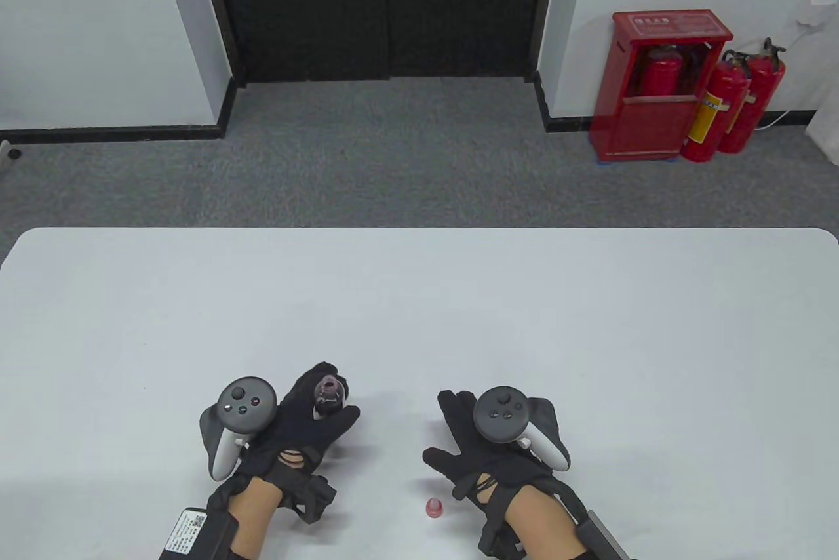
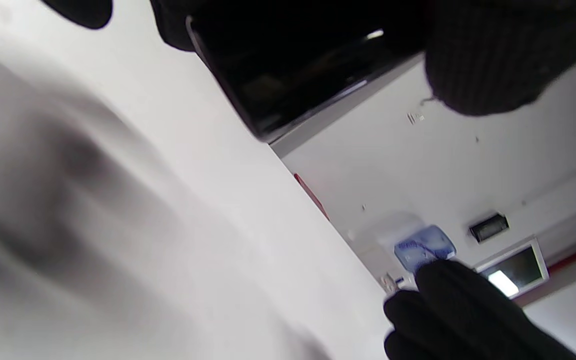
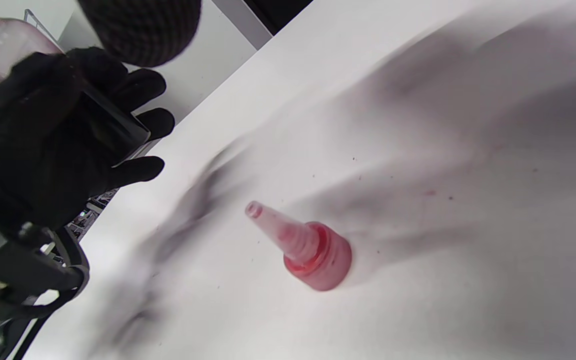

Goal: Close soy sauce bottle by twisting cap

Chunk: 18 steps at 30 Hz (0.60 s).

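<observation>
My left hand (image 1: 308, 419) grips the dark soy sauce bottle (image 1: 326, 393) upright on the white table (image 1: 419, 304); its open, capless neck shows between the fingers. In the left wrist view the dark bottle (image 2: 288, 75) fills the top under my fingers (image 2: 493, 60). The red cap (image 1: 433, 507), with a cone-shaped nozzle, stands on the table near my right wrist; it is plain in the right wrist view (image 3: 313, 252). My right hand (image 1: 452, 432) is open and empty, fingers spread, just beyond the cap and apart from it. The right wrist view also shows the left hand (image 3: 43, 150) around the bottle (image 3: 113, 130).
The table's far edge (image 1: 419, 229) lies well beyond both hands. A red cabinet (image 1: 662, 84) and fire extinguishers (image 1: 734, 101) stand on the floor at the back right, off the table.
</observation>
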### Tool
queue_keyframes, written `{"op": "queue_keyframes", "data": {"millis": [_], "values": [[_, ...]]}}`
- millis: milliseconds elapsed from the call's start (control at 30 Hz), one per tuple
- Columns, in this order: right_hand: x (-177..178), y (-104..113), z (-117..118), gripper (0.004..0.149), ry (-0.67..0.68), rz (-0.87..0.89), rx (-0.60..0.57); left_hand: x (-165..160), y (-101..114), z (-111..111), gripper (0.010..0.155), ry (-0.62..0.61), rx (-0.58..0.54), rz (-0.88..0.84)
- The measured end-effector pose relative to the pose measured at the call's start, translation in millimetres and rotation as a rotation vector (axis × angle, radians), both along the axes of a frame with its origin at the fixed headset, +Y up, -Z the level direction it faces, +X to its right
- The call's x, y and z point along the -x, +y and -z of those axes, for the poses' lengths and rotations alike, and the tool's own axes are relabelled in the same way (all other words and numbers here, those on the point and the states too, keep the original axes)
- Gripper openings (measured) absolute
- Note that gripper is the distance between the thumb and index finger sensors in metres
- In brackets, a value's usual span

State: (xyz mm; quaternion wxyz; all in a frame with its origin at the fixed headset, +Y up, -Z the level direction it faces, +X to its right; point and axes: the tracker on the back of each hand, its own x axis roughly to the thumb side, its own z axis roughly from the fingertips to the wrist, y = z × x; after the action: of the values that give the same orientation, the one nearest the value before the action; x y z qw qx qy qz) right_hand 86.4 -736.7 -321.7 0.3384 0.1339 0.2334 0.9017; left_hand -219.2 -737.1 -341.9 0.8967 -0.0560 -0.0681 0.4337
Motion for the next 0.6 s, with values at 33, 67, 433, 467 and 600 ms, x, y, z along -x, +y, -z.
{"op": "queue_keyframes", "data": {"millis": [33,67,433,467,600], "values": [[1,0,0,0.090,0.004,-0.002,0.001,-3,0,-1,0.059,-0.012,0.014,0.005],[2,-1,0,0.090,0.011,-0.006,0.002,-7,-1,-3,0.057,-0.032,0.053,-0.006],[11,-4,-3,0.076,0.080,-0.041,0.027,-17,-8,-4,0.046,-0.123,0.068,0.051],[13,-3,-4,0.074,0.095,-0.074,0.026,-17,-10,-4,0.045,-0.120,0.068,0.068],[27,-5,-12,0.080,0.185,-0.265,-0.001,-17,-12,-3,0.045,-0.128,0.072,0.096]]}}
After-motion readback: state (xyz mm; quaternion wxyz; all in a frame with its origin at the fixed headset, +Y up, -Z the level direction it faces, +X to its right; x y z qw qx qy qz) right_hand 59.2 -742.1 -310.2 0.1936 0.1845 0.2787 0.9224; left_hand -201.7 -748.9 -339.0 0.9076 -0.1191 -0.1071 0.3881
